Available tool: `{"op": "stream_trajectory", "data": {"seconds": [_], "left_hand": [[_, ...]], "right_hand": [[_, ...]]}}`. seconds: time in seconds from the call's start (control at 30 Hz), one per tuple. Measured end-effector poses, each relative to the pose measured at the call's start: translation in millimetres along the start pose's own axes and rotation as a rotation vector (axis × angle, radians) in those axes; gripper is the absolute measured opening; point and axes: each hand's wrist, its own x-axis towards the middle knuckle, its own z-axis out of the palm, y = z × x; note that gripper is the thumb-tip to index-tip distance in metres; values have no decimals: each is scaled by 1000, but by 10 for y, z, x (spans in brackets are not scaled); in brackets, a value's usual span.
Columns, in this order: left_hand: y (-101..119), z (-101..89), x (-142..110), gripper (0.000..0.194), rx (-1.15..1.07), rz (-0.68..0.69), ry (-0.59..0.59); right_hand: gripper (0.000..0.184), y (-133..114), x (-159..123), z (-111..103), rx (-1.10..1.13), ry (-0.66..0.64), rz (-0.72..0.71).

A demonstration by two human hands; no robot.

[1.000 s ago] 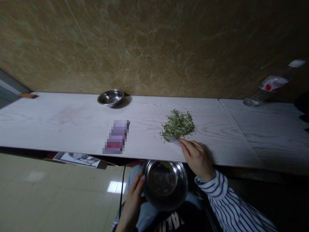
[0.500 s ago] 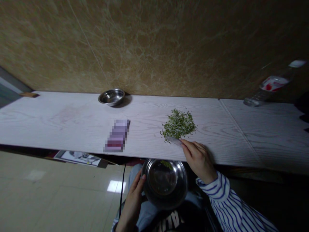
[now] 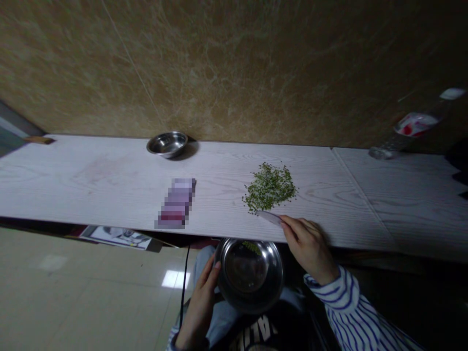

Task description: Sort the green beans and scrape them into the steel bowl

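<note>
Green bits point(image 3: 270, 187): 1 patch, table point(image 3: 219, 204) | right hand point(image 3: 307, 246): 1 pale tool point(image 3: 269, 217) | bowls point(image 3: 252, 301): 2

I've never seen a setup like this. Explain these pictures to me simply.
There's no machine, just a person's two bare hands. Every picture comes from one camera worn on the head, looking forward and down. The left hand has its grip on the side of a large metal bowl. The right hand holds a thin pale tool, its tip by green bits scattered on the pale surface. Also there: a small metal bowl, a blurred-out item and a clear bottle.
</note>
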Motion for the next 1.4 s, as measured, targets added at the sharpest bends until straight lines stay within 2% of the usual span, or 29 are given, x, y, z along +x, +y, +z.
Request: {"op": "stream_trajectory", "data": {"seconds": [0.47,1.0,1.4], "left_hand": [[-63,-45,33,65,-19,8,-2],[-4,-29,0,62,21,-4,13],[3,-18,-2,66,10,-13,23]], "right_hand": [[19,-33,31,19,3,-8,3],[19,-71,75,89,15,-24,18],[20,-26,64,44,34,-34,35]]}}
